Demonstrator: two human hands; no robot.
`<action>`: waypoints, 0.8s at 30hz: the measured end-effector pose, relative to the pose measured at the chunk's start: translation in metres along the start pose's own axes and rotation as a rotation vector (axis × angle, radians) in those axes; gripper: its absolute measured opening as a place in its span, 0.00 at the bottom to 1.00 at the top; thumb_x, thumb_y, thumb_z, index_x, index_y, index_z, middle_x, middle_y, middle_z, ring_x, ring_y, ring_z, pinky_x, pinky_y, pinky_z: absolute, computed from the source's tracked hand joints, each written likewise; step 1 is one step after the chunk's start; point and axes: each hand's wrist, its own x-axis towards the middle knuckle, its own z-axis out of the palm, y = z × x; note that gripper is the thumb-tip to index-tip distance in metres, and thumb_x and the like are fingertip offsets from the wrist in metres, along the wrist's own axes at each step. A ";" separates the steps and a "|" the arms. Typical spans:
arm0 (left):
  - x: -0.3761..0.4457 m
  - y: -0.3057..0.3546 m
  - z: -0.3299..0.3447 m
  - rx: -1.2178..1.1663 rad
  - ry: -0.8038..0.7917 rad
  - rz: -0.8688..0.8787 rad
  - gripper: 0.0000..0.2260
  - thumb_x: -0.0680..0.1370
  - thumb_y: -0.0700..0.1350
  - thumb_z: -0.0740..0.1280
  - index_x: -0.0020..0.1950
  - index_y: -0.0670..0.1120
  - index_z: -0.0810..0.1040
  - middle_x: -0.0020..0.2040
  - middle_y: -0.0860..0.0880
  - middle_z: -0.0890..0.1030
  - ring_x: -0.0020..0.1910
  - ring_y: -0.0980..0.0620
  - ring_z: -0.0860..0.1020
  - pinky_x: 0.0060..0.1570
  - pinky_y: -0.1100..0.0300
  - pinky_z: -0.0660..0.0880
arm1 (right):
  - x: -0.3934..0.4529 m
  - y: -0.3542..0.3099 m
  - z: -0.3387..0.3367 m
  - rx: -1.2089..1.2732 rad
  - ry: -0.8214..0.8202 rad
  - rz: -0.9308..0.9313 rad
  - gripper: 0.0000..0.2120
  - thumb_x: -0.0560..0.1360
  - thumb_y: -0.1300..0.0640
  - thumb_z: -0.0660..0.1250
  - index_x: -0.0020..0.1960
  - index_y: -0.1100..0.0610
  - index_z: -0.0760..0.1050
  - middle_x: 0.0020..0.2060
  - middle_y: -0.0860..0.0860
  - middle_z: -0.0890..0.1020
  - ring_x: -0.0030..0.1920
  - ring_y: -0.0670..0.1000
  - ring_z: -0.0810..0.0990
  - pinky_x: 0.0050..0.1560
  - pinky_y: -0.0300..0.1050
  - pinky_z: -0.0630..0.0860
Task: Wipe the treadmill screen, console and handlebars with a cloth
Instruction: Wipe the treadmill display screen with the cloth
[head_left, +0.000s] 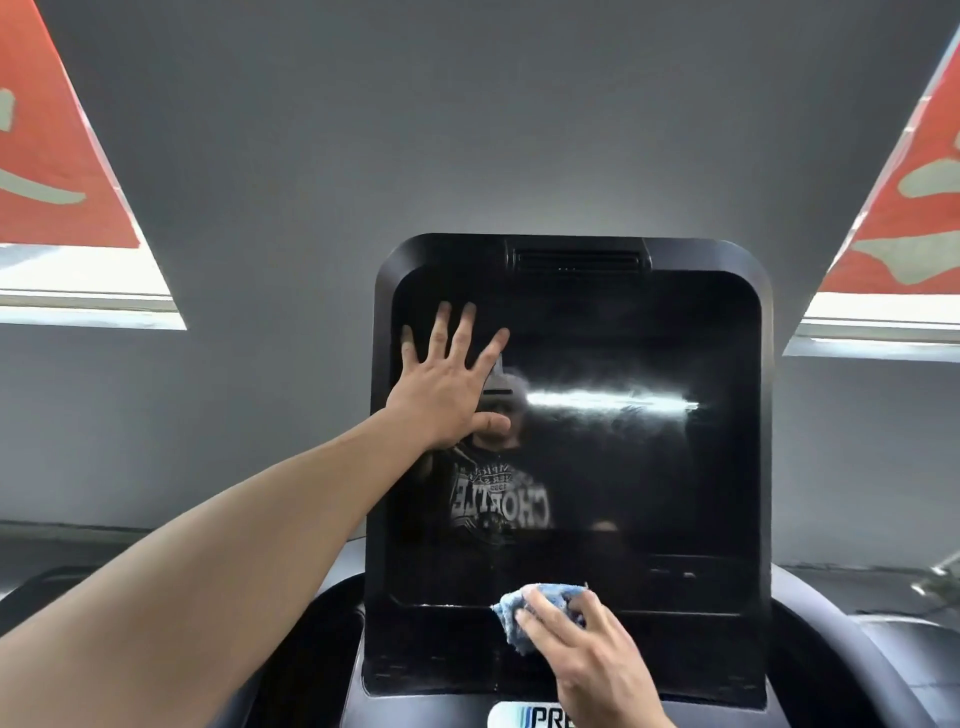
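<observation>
The left hand lies flat on the dark screen, fingers spread apart. The right hand presses a blue cloth to the screen's lower edge, fingers curled over it. Behind is a grey wall.

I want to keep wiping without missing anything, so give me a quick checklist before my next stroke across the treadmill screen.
1. Cloth in hand: ok, the right hand grips the blue cloth.
2. Cloth on the glass: ok, it presses the lower edge of the screen.
3. Screen steadied: ok, the left hand lies flat on its upper left.
4. Path clear: not ok, the left hand covers the upper left part.
5. Screen clean: not ok, a hazy streak crosses the middle.
6. Handlebars wiped: cannot tell.
</observation>
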 end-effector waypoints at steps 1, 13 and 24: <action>0.000 0.000 0.000 -0.005 0.001 0.003 0.51 0.74 0.77 0.60 0.83 0.58 0.31 0.82 0.43 0.28 0.79 0.36 0.27 0.75 0.25 0.42 | -0.002 0.007 -0.003 -0.024 0.018 -0.002 0.22 0.74 0.57 0.61 0.63 0.48 0.84 0.68 0.42 0.80 0.54 0.52 0.74 0.47 0.46 0.83; -0.001 -0.002 0.000 0.001 0.004 0.020 0.51 0.75 0.77 0.58 0.83 0.57 0.31 0.82 0.42 0.27 0.79 0.35 0.26 0.76 0.24 0.43 | -0.008 -0.004 0.005 -0.097 -0.025 0.100 0.36 0.84 0.54 0.37 0.58 0.45 0.87 0.65 0.41 0.81 0.58 0.49 0.78 0.45 0.47 0.84; -0.004 -0.001 -0.009 -0.010 -0.016 0.021 0.50 0.75 0.77 0.59 0.83 0.57 0.33 0.83 0.42 0.29 0.80 0.35 0.28 0.76 0.25 0.44 | 0.032 -0.025 -0.055 0.410 0.023 0.581 0.30 0.69 0.71 0.67 0.50 0.36 0.87 0.53 0.29 0.83 0.51 0.40 0.76 0.49 0.24 0.73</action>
